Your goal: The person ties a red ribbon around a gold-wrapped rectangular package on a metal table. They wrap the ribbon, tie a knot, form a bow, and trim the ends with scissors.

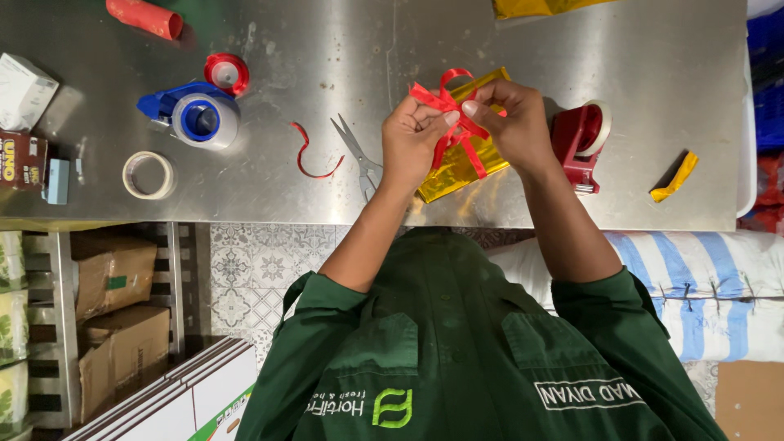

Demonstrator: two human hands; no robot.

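A small box wrapped in gold foil (452,177) lies on the steel table (343,49) near its front edge. A red ribbon (445,98) crosses the box and forms loops on top. My left hand (411,140) pinches the ribbon on the left side of the loops. On the right side, my right hand (516,122) grips the same ribbon with its fingertips. The two hands meet right above the box and hide its middle.
Scissors (357,153) and a cut red ribbon scrap (309,157) lie left of the box. A red tape dispenser (581,140) stands right of it, a gold foil scrap (674,177) beyond. Further left are a blue tape dispenser (196,116), a ribbon spool (227,72) and a tape roll (148,175).
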